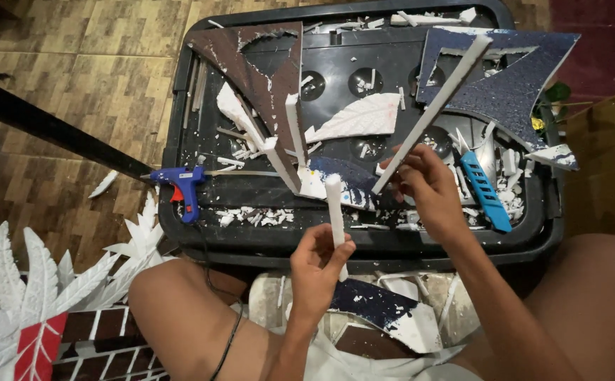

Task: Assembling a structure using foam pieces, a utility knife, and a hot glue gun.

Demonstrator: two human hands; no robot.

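Brown patterned floor surrounds a black plastic tray [180, 212] littered with white foam scraps. At 6 o'clock, left hand [317, 264] grips a short white foam stick [336, 212] upright. At 3 o'clock, right hand [427, 180] pinches a long foam strip [438, 106], slanting toward 1 o'clock. Blue glue gun [180, 185] lies at 9 o'clock.

Left hand [319, 262] holds short white foam stick [336, 215] upright. Right hand [426, 182] pinches long white foam strip [434, 106], slanting up to right. Both over black plastic lid [364, 240] covered in foam bits. Blue glue gun [180, 185] at lid's left edge. Blue cutter [485, 190] near right hand. White foam leaves [32, 296] on floor, left.
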